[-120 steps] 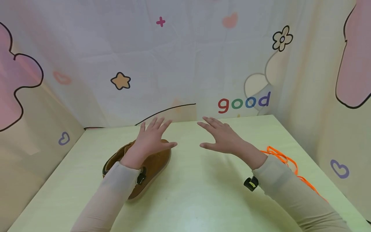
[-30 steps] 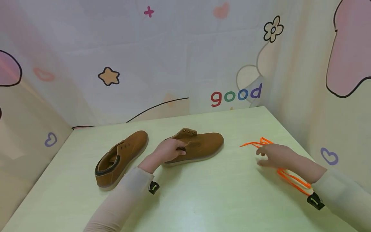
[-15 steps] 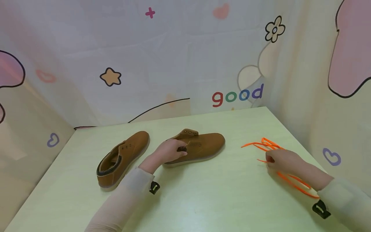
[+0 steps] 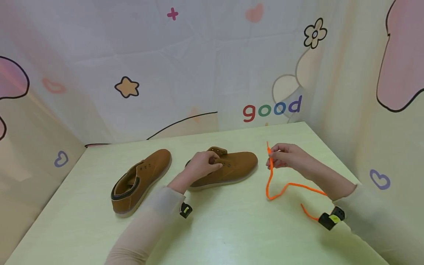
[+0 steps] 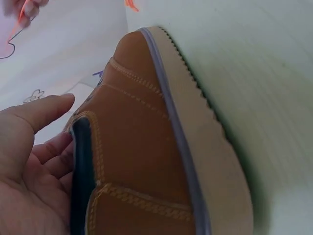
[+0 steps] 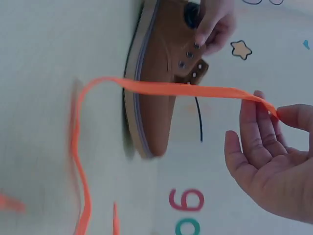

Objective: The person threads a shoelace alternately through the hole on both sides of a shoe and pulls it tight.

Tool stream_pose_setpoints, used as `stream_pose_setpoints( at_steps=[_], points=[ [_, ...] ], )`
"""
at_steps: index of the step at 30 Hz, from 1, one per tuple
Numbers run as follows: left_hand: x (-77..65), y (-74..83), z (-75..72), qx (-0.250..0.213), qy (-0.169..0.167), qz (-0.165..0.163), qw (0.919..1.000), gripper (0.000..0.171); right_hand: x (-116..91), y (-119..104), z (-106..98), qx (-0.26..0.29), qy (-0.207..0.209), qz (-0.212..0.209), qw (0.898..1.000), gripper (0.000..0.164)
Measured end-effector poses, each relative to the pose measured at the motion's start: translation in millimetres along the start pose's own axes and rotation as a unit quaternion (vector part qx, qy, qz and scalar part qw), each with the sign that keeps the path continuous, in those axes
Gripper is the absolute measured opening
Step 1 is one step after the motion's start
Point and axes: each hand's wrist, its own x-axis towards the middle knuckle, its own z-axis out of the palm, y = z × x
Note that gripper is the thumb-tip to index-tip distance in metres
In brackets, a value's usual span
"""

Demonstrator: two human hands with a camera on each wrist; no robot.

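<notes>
A brown shoe (image 4: 241,163) lies sideways in the middle of the table, toe to the right, its far eyelet flap (image 4: 218,149) raised. At its opening is my left hand (image 4: 200,167). In the left wrist view the thumb (image 5: 51,110) stands apart from the fingers, which reach in behind the dark collar (image 5: 83,171). My right hand (image 4: 286,156), raised right of the toe, pinches an orange shoelace (image 4: 269,176) near one end between thumb and fingers. The tip points up; the rest hangs down and trails right, partly hidden behind the right forearm.
A second brown shoe (image 4: 149,173) stands on the left of the pale table (image 4: 232,224), toe pointing away. Another orange lace end (image 4: 308,213) shows by the right wrist camera. A printed curtain (image 4: 205,73) closes off the back and sides.
My right hand has picked up the shoelace and lifted it left toward the shoe. My left hand has loosened its pinch on the near eyelet flap. Earlier, both hands hovered spread above the table.
</notes>
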Motion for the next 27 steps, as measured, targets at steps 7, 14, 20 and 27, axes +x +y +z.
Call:
stream_pose_setpoints(
  at_steps=[7, 14, 20, 27],
  points=[
    [1.6, -1.9, 9.9, -0.036, 0.016, 0.003, 0.9992, 0.02, 34.5, 4.3, 44.7, 0.028, -0.042, 0.032, 0.998, 0.026],
    [4.6, -4.8, 12.0, -0.035, 0.048, 0.048, 0.9971, 0.013, 56.7, 13.6, 77.3, 0.033, -0.045, 0.053, 0.997, 0.014],
    [2.4, -5.1, 11.2, -0.034, 0.049, 0.051, 0.9969, 0.013, 64.1, 12.9, 88.2, 0.049, -0.042, 0.068, 0.996, 0.014],
    [0.2, -7.9, 12.7, -0.029, 0.05, 0.063, 0.9963, 0.013, 69.1, 14.5, 91.3, 0.056, -0.038, 0.083, 0.994, 0.015]
  ],
)
